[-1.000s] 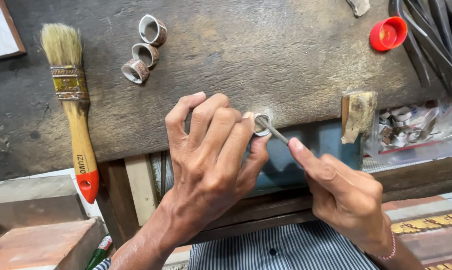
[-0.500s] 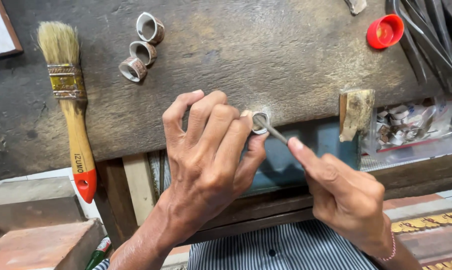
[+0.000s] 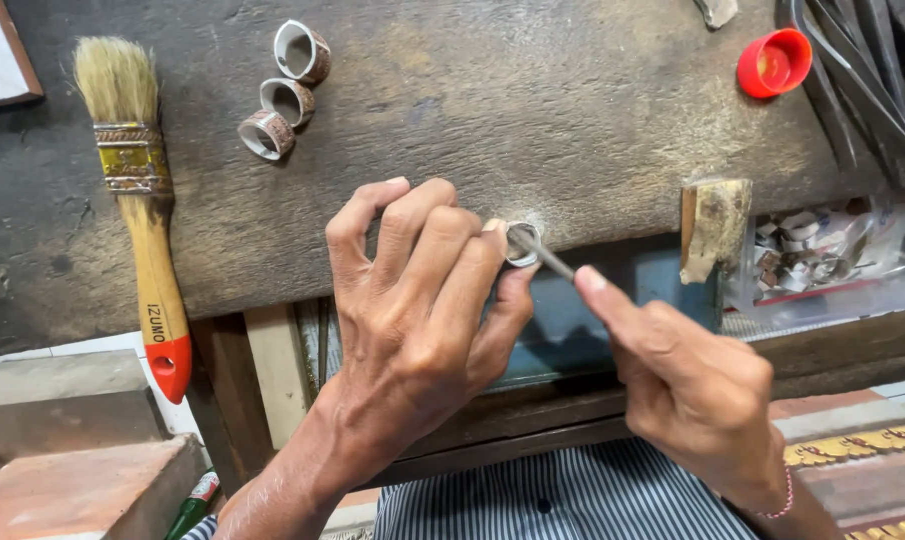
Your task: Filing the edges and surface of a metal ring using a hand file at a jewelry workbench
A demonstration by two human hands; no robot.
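Worn dark wood makes up the surface (image 3: 593, 110), scuffed and dusty, with its front edge running just above the person's lap. Nearest the camera, a striped blue-and-white garment (image 3: 563, 500) shows between the two forearms, and reddish blocks (image 3: 83, 490) sit low at the left.

At the front edge, the left hand (image 3: 413, 310) is closed around a small metal ring (image 3: 522, 243), pinching it between thumb and forefinger and pressing it against the lip of the wood; the other fingers curl over the top. The right hand (image 3: 693, 370) is clamped on a thin metal tool (image 3: 553, 260), forefinger stretched along its shaft, and the tool's tip reaches into the ring's opening. A pink band circles the right wrist.

Just right of the hands, a small wooden block (image 3: 715, 228) hangs at the edge, and beside it a clear bag of small metal pieces (image 3: 823, 250) lies in a tray below.

At the left, a paintbrush (image 3: 138, 200) lies lengthwise, pale bristles pointing away, its wooden handle ending in a red tip that overhangs the edge.

Farther back, three decorated rings (image 3: 285, 100) lie close together in a diagonal row, well apart from the hands. At the far right a red cap (image 3: 775, 62) rests open side up, next to a cluster of dark metal tools (image 3: 873, 70).
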